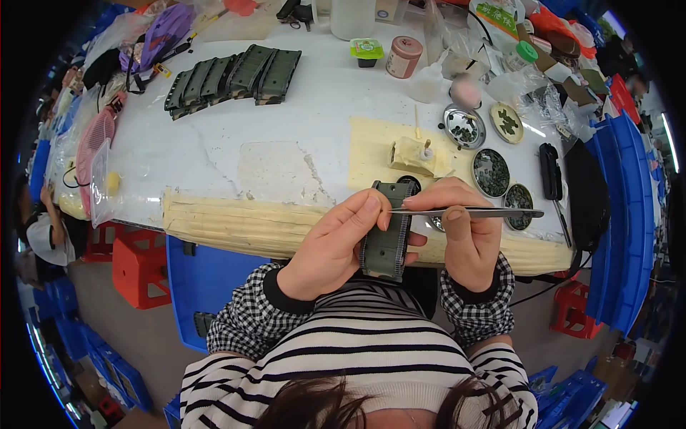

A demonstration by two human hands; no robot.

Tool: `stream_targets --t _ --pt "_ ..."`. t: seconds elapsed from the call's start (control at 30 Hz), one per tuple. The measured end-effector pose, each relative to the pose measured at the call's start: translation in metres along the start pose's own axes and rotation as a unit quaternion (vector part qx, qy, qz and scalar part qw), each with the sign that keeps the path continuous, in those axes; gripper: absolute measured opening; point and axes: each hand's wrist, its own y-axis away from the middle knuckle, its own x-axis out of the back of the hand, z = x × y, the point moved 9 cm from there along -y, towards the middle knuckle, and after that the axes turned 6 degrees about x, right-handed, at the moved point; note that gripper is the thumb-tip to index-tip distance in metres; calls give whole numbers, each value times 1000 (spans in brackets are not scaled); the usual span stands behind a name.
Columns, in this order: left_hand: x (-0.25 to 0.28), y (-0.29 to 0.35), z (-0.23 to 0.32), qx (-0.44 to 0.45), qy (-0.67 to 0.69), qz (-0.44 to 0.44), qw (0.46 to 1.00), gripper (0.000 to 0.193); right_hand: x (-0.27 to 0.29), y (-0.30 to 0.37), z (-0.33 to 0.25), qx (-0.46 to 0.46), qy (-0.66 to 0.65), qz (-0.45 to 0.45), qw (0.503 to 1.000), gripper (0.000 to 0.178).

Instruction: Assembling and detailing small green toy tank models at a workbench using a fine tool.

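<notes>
Over the table's front edge, my left hand [325, 250] grips a dark green model tank hull [382, 247] with tracks along both sides. It is held upright by the thumb and fingers. My right hand [471, 236] pinches long metal tweezers [493, 212], whose tips reach the hull beside my left thumb. Whether a small part sits in the tips is too small to tell. Several similar green hulls [246, 75] lie in a row at the back left. To the right, round tins [474, 171] hold small dark green parts, and a cream lid [494, 114] carries more.
Yellow padding [229, 222] covers the front table edge. A tape-wrapped block [411, 159] stands on a yellow sheet [364, 136]. Jars, bags and a squeeze bottle [426, 84] crowd the back right. A blue bin [179, 286] and red stools [136, 272] are below left.
</notes>
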Motion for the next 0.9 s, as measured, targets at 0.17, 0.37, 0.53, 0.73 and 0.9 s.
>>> stream_targets --t 0.17,0.37,0.53,0.73,0.9 --pt "-1 0 0 5 -8 9 1000 31 -3 -2 -3 9 17 -24 1000 21" --pt "-2 -1 -1 5 -2 0 1000 32 0 -2 -1 19 6 -11 1000 20" --pt "-4 -1 -1 1 14 -5 1000 32 -1 -1 -1 15 6 -17 1000 19" --pt "-2 -2 -1 3 -10 16 1000 32 -2 -1 -1 4 -3 -9 1000 21" --pt "-2 -2 1 -3 -13 12 1000 32 -3 -3 -3 6 -6 -15 1000 21"
